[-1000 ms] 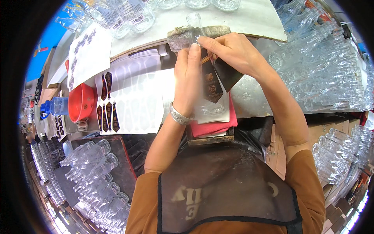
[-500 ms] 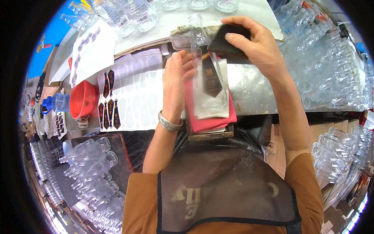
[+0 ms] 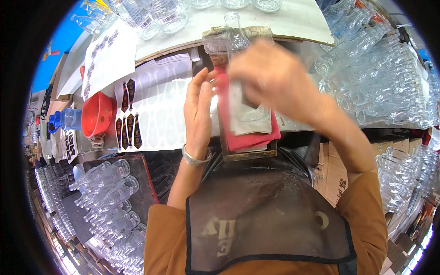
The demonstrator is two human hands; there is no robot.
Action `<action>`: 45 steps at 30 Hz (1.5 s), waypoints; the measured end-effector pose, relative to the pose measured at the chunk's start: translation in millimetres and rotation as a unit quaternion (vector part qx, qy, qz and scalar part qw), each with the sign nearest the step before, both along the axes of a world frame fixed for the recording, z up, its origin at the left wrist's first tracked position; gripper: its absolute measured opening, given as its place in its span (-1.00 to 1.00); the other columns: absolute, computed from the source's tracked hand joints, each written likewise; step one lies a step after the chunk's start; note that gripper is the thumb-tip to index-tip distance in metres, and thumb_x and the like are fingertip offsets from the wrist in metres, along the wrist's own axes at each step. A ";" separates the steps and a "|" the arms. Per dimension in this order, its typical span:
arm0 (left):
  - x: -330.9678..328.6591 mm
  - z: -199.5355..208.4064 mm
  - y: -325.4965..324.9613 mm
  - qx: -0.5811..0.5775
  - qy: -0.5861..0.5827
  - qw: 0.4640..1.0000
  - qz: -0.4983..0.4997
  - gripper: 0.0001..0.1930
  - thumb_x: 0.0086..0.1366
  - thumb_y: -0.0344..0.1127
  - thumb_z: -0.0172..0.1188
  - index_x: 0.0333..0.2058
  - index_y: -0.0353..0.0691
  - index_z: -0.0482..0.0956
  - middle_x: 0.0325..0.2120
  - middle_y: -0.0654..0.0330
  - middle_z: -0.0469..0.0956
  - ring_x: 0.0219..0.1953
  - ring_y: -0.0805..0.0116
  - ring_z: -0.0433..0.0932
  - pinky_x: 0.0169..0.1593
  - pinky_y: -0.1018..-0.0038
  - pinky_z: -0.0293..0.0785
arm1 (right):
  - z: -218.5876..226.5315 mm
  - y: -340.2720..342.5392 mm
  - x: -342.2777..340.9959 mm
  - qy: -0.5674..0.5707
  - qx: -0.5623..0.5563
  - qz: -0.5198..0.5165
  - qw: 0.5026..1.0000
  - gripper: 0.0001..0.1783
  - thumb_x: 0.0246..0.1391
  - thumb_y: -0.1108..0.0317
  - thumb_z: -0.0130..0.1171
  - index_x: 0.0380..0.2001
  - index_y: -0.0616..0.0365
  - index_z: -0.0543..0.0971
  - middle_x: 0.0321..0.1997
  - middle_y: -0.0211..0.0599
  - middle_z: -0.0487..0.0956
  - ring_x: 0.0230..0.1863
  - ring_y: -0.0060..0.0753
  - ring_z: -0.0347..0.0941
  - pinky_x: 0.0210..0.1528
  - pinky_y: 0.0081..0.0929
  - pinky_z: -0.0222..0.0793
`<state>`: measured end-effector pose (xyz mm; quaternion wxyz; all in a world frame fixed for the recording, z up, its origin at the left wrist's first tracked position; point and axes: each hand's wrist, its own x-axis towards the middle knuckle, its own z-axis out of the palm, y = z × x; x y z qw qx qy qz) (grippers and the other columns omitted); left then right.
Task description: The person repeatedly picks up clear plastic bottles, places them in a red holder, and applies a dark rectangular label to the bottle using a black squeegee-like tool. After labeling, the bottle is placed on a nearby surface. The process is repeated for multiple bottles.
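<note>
We're looking at the clear glass bottle (image 3: 243,68) lying in the upper middle of the frame, its long axis running up and down the picture, neck toward the top edge, body resting on the grey cloth (image 3: 247,114) over the red pad (image 3: 254,135). Our right hand (image 3: 275,75) is hovering right over the bottle body, blurred, so we can't tell if it's gripping anything. Our left hand (image 3: 199,107) is sitting just left of the bottle, open, fingers straight, edge-on. Further left on the table (image 3: 298,18) we're seeing the dark label sheet (image 3: 130,123) and the red bowl (image 3: 97,114).
</note>
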<state>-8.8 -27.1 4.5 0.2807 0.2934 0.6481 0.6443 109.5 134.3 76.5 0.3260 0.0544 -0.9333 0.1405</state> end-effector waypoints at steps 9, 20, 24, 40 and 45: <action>8.6 -0.6 -4.8 0.033 0.078 0.993 -0.076 -0.34 0.36 -0.36 0.04 0.38 -0.39 0.11 0.30 -0.07 0.30 0.36 0.10 0.26 0.41 0.21 0.10 | 9.8 46.8 -10.9 0.041 -0.073 -0.146 0.986 -0.83 0.04 0.47 0.24 -0.25 0.20 0.60 -0.27 -0.20 0.64 -0.23 -0.15 0.58 -0.12 -0.35 0.48; 34.6 -5.0 -7.6 -0.058 0.340 0.930 -0.127 0.21 -0.03 -0.36 0.53 0.43 -0.43 -0.18 0.38 -0.21 0.12 0.37 -0.02 0.24 0.37 0.22 0.19 | -3.5 45.9 13.5 0.003 -0.199 -0.080 0.977 -0.79 0.03 0.50 0.25 -0.20 0.21 0.61 -0.19 -0.23 0.64 -0.19 -0.18 0.60 -0.13 -0.40 0.53; 32.9 -7.8 -11.9 -0.058 0.283 0.950 -0.119 0.23 -0.02 -0.35 0.55 0.45 -0.35 -0.21 0.33 -0.21 0.23 0.30 0.04 0.36 0.32 0.25 0.28 | -26.2 -12.6 65.9 -0.063 -0.211 0.118 0.968 -0.71 -0.14 0.54 0.34 -0.25 0.13 0.65 -0.22 -0.21 0.63 -0.10 -0.20 0.57 -0.10 -0.32 0.52; 32.6 -14.6 -14.8 -0.064 0.241 0.961 -0.120 0.17 0.05 -0.36 0.53 0.45 -0.39 -0.18 0.35 -0.16 0.20 0.34 0.11 0.29 0.37 0.26 0.22 | -27.3 1.3 69.2 -0.070 -0.274 -0.019 0.959 -0.67 0.05 0.44 0.29 -0.07 0.15 0.64 -0.23 -0.16 0.67 -0.19 -0.14 0.61 -0.09 -0.31 0.50; 38.9 -9.6 -8.7 -0.047 0.263 0.957 -0.114 0.17 0.02 -0.43 0.50 0.45 -0.35 -0.19 0.34 -0.17 0.22 0.22 0.13 0.41 0.31 0.26 0.31 | -5.0 60.9 8.6 0.013 -0.226 -0.144 0.963 -0.67 0.15 0.31 0.23 -0.02 0.17 0.60 -0.24 -0.06 0.67 -0.27 -0.19 0.64 -0.17 -0.37 0.52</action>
